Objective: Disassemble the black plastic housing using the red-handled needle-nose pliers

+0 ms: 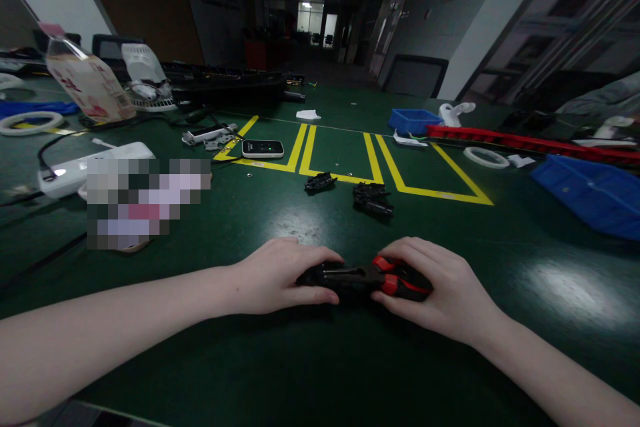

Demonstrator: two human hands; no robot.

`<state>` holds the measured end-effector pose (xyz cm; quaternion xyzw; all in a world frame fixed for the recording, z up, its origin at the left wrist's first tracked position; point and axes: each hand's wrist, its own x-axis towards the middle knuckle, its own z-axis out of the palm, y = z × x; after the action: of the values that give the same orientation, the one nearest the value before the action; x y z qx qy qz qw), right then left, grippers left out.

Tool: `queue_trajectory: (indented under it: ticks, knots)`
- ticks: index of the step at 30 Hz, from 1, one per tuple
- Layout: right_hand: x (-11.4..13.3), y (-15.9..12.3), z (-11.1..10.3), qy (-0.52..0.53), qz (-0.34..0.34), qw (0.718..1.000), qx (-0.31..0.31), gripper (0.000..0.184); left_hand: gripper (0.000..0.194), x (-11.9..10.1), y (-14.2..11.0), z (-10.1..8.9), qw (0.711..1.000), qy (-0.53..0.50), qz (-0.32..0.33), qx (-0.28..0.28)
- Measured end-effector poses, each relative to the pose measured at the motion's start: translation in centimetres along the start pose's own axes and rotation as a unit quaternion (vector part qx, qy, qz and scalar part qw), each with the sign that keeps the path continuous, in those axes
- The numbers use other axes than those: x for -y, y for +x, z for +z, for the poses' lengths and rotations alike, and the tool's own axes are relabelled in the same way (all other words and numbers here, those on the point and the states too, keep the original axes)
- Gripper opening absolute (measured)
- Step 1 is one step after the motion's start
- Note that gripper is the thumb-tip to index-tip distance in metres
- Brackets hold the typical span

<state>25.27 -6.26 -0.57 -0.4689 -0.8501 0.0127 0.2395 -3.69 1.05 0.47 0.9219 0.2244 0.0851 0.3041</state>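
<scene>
Forearms: bare, the left forearm (pixel 130 313) and right forearm (pixel 545 360) reaching inward from the two lower corners.
Left hand (pixel 280 277): grip closed round a glossy black piece (pixel 327 275), thumb on the near side, fingers on the far side.
Right hand (pixel 437 287): grip wrapped round the handles of the red-and-black pliers (pixel 393 283).
Pliers and piece: just above or on the green counter (pixel 300 367), between the hands, the pliers' head up against the piece; too dark to tell whether the jaws bite it.
Loose black parts: one double cluster (pixel 373 199) and one smaller part (pixel 320 181), lying apart just beyond the hands.
Left side: a pixelated patch over some item, with a white power strip (pixel 100 167) behind it.
Right side: a large blue bin (pixel 590 193), near a white ring (pixel 485 158).
Yellow tape (pixel 345 176): three marked bays; a small device (pixel 263 149) with a green light sits at the left one.
Farther: a red strip (pixel 525 140), a small blue tray (pixel 414 121), a pink-capped bottle (pixel 90 83).
Beyond the counter: a dark chair (pixel 415 75) and a dim corridor.
</scene>
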Motion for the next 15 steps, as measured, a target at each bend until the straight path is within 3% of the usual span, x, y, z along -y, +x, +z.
queue_trajectory:
  ticks: [15]
  knots:
    - [-0.20, -0.09, -0.11, -0.005, -0.008, 1.000, -0.005, 0.030, 0.047, 0.22, -0.05, 0.05, 1.000, -0.013, 0.014, -0.012]
